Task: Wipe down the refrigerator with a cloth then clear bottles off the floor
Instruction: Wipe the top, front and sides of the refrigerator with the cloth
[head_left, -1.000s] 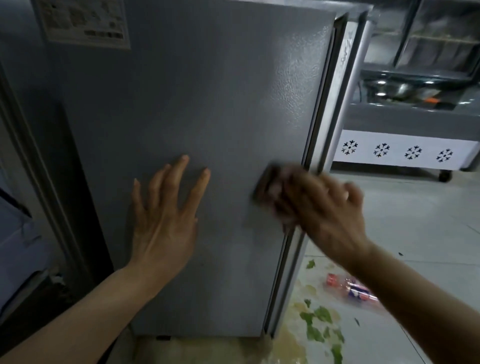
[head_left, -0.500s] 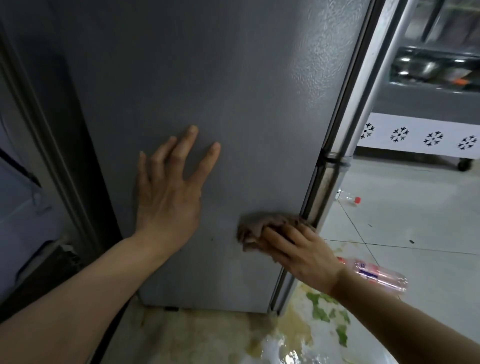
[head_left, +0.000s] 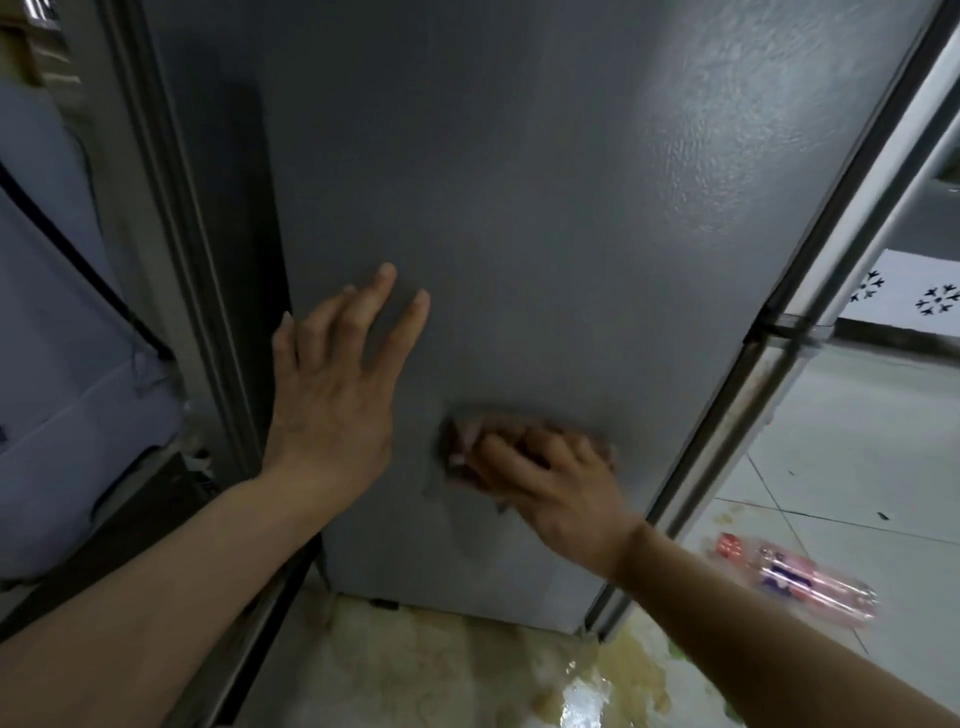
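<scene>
Wiping: right hand (head_left: 558, 486) pressing a brownish cloth (head_left: 470, 441) flat against the grey side panel of the refrigerator (head_left: 519, 208), low on the panel; fingers curled over the wad.
Cloth axis: bunched, stretched roughly side to side under the fingers, blurred.
Left hand (head_left: 332, 395): spread wide, fingers straight and pointing up, palm resting on the same panel just left of the cloth.
Bottle (head_left: 795, 577): lying on its side on the tiled floor (head_left: 857, 467) right of the refrigerator, long axis running from upper left to lower right; pink label; blurred, cap end unclear.
Floor by refrigerator base: wet yellowish spill (head_left: 597, 686).
</scene>
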